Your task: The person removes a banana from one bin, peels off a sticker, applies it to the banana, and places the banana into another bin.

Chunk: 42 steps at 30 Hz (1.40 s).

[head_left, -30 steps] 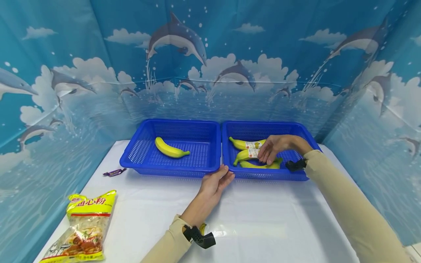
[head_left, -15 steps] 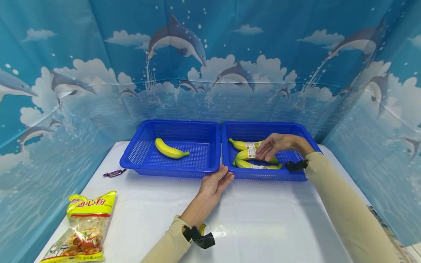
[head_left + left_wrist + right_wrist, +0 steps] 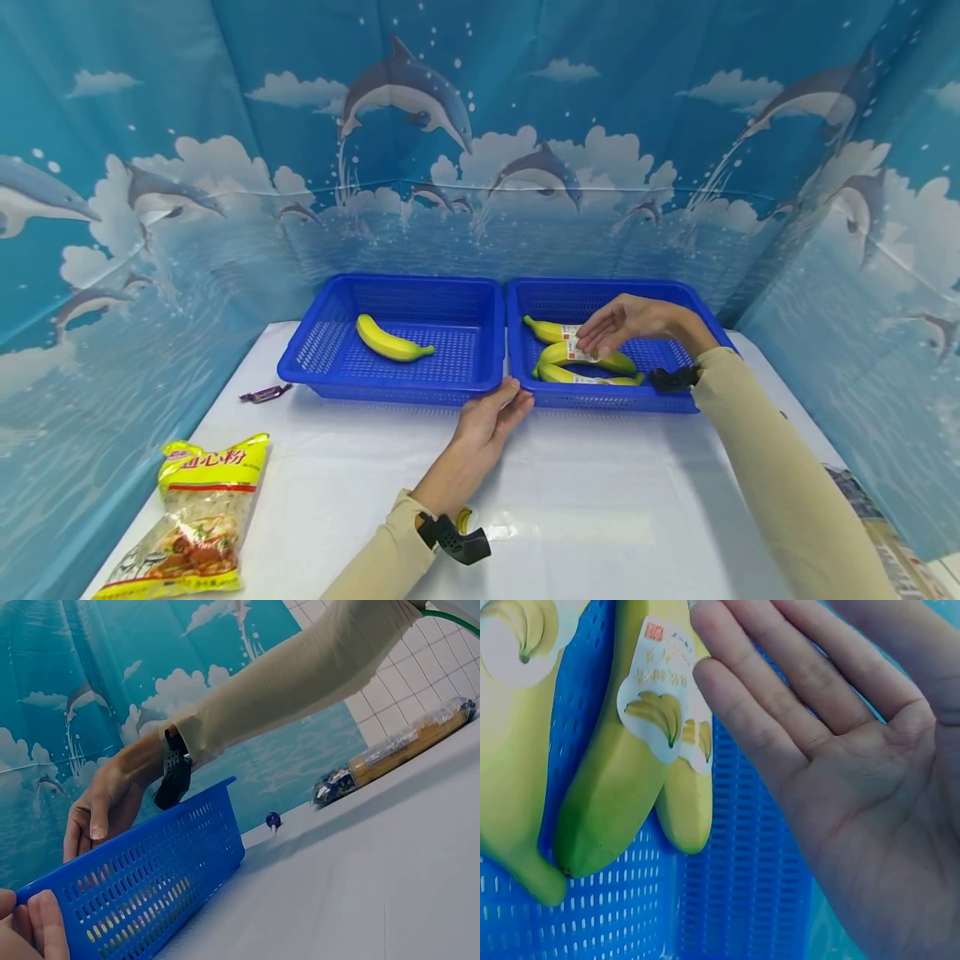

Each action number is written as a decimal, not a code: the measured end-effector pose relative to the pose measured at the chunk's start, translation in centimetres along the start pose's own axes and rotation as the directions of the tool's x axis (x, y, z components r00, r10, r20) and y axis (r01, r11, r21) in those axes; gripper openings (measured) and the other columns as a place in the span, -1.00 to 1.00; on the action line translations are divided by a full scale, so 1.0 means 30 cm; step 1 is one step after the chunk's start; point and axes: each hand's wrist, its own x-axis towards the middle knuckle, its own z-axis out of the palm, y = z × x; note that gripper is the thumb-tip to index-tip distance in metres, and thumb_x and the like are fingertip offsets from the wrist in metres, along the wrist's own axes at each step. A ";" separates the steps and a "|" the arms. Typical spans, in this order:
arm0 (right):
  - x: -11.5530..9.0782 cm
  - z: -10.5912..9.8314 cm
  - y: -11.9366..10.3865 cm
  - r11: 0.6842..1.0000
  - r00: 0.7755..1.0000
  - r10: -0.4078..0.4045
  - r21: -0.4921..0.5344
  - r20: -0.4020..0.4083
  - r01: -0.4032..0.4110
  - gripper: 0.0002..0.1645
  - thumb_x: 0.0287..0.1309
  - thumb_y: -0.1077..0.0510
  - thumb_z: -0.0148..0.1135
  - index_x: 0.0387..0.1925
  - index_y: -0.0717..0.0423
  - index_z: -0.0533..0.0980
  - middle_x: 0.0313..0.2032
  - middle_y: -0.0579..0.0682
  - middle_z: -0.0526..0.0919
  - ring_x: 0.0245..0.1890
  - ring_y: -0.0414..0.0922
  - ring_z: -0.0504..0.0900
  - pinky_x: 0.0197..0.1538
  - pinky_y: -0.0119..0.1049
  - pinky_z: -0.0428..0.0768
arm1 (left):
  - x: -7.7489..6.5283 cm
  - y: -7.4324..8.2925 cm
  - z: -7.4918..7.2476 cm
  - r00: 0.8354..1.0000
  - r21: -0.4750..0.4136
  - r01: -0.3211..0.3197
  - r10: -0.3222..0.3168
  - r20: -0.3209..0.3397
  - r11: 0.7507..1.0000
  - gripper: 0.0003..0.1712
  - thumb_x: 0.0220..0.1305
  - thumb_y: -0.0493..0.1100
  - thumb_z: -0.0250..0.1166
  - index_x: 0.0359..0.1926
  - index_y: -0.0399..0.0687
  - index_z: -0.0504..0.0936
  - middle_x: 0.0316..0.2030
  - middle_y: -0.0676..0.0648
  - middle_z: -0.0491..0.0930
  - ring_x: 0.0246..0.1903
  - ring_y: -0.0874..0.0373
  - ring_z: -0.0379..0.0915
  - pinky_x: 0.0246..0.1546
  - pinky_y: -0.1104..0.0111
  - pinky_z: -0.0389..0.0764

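Three yellow bananas with white labels lie in the right blue basket (image 3: 682,300): a back banana (image 3: 543,331), a middle banana (image 3: 618,363) and a front banana (image 3: 555,374). My right hand (image 3: 626,323) hovers over them with its fingers extended; in the right wrist view its palm (image 3: 862,787) holds nothing and the fingertips are beside the labelled middle banana (image 3: 604,802). At the front corners where the baskets meet, my left hand (image 3: 483,429) grips the rim, fingers (image 3: 49,922) curled against the basket wall in the left wrist view. One banana (image 3: 390,340) lies in the left blue basket (image 3: 315,333).
A yellow food packet (image 3: 202,517) lies front left, with a purple wrapped candy (image 3: 266,394) behind it. A banana sticker (image 3: 463,521) is on the white table by my left wrist. The left wrist view shows a purple lollipop (image 3: 274,820) and a long wrapped pack (image 3: 397,754).
My right hand has shifted left and slightly up over the bananas. The front banana slid a little left against the middle one. My left hand has stayed on the rim.
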 end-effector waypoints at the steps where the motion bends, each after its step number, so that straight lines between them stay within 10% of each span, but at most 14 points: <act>1: 0.001 0.004 -0.004 1.000 1.000 -0.016 -0.001 -0.001 0.016 -0.33 0.33 0.45 0.40 0.38 0.62 0.39 0.23 0.50 0.62 0.23 0.24 0.70 0.21 -0.06 0.75 | -0.003 0.003 -0.003 1.000 -0.006 0.003 -0.003 0.001 1.000 -0.90 0.48 -0.39 0.36 -0.04 -0.29 0.66 -0.22 -0.15 0.72 -0.17 0.09 0.74 0.13 0.24 0.76; 14: -0.011 0.073 -0.072 0.969 0.968 -0.243 -0.063 -0.067 0.239 -0.44 0.39 0.43 0.36 0.34 0.55 0.47 0.22 0.41 0.67 0.22 0.27 0.70 0.20 -0.05 0.75 | -0.092 0.104 -0.074 0.991 0.149 0.047 -0.065 0.114 0.988 -0.55 0.57 -0.34 0.26 0.36 -0.47 0.48 0.32 -0.44 0.54 0.28 -0.17 0.62 0.34 0.12 0.63; 32: 0.050 0.258 -0.200 0.903 0.906 -0.419 -0.075 0.051 0.422 -0.45 0.35 0.46 0.37 0.31 0.60 0.47 0.23 0.53 0.60 0.27 0.20 0.69 0.22 -0.05 0.74 | -0.148 0.246 -0.231 0.989 0.224 -0.123 0.138 -0.055 0.967 -0.75 0.56 -0.31 0.28 0.11 -0.39 0.62 -0.09 -0.20 0.74 0.00 -0.09 0.78 0.20 0.01 0.72; 42: 0.132 0.345 -0.281 0.895 0.900 -0.425 -0.102 0.098 0.434 -0.41 0.32 0.38 0.46 0.31 0.53 0.51 0.22 0.43 0.66 0.26 0.28 0.67 0.25 0.20 0.67 | -0.111 0.372 -0.337 0.977 0.151 -0.118 0.142 -0.158 0.981 -0.80 0.56 -0.25 0.32 0.07 -0.26 0.59 0.08 -0.29 0.66 0.13 -0.20 0.72 0.20 0.05 0.72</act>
